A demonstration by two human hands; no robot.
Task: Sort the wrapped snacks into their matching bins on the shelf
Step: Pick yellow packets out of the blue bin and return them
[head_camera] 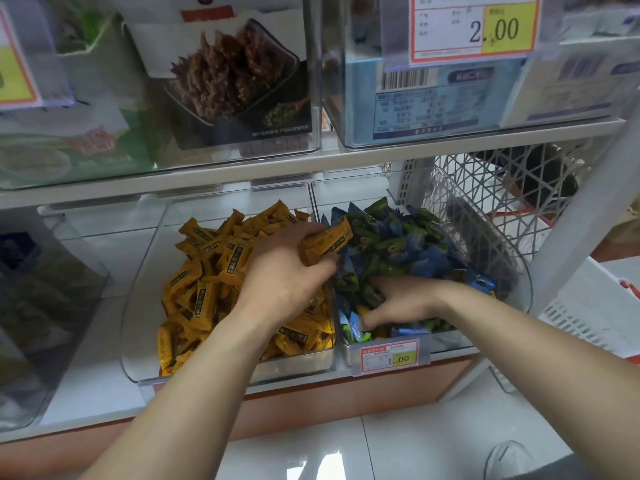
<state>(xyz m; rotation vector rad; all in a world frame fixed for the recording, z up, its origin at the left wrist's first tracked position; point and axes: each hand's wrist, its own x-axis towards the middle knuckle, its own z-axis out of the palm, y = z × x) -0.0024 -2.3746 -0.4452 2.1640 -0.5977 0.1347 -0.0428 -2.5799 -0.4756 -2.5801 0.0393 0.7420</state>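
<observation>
Two clear bins stand side by side on the lower shelf. The left bin (138, 306) is heaped with orange wrapped snacks (197, 268). The right bin (519, 289) holds blue and green wrapped snacks (398, 244). My left hand (287, 271) hovers over the divide between the bins and grips a bunch of orange snacks (327, 242). My right hand (401, 301) is dug into the front of the right bin, its fingers buried among the blue and green wrappers next to a yellow one (363, 310); whether it holds anything is hidden.
A price tag (389, 356) reading 1.00 hangs on the right bin's front. Above, clear bins hold boxed goods under a 2.00 tag (474, 27). A white lattice basket (502, 188) stands right of the bins. A dark-filled bin (34, 289) sits at the left.
</observation>
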